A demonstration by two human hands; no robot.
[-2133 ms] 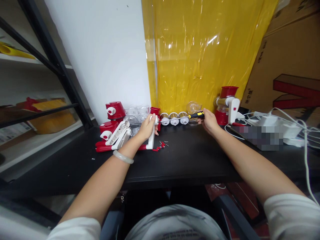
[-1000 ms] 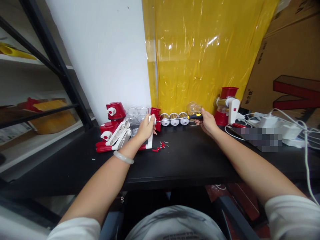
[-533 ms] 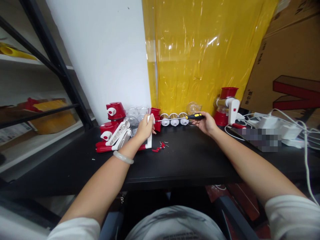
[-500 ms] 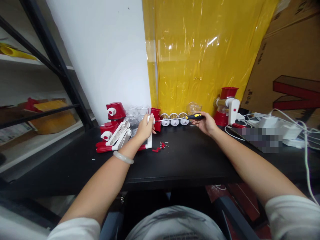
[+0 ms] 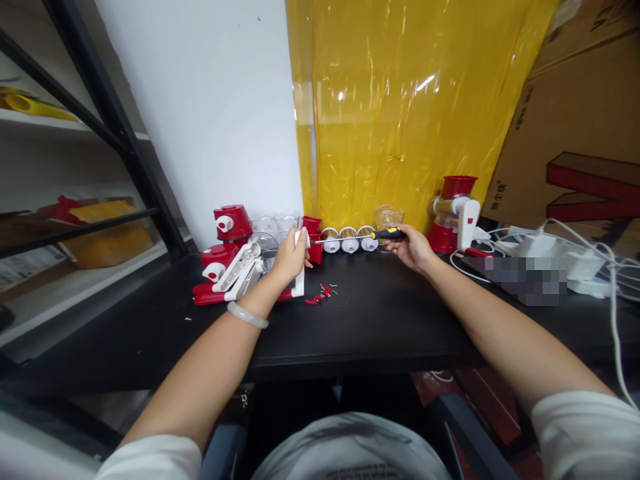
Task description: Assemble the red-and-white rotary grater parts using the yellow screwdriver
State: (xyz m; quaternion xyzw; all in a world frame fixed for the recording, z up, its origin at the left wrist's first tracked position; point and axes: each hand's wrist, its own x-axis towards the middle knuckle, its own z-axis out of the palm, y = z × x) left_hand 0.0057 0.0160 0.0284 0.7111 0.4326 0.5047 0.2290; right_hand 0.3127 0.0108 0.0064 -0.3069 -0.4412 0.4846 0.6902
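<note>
My right hand point(image 5: 411, 248) is closed around the black and yellow handle of a screwdriver point(image 5: 388, 234). Its shaft runs level to the left and its tip reaches a white plastic part point(image 5: 300, 238). That part is gripped in my left hand point(image 5: 291, 256), whose fingers cover most of it. Under my hands, several small red pieces and screws point(image 5: 324, 293) lie on the black table point(image 5: 380, 320). Beside my left forearm are white crank handles point(image 5: 243, 270) with red ends. Behind the screwdriver stand three white-rimmed drums point(image 5: 349, 241).
Red grinder bodies point(image 5: 233, 223) and clear plastic parts stand at the back left. An assembled red and white rotary grater point(image 5: 455, 213) is at the back right. White cables and chargers point(image 5: 583, 260) lie right, beside a dark flat device point(image 5: 520, 277). A shelf rack point(image 5: 100, 113) rises left.
Almost nothing differs. Both hands keep their hold, and the screwdriver stays against the white part; the whole view has shifted very slightly.
</note>
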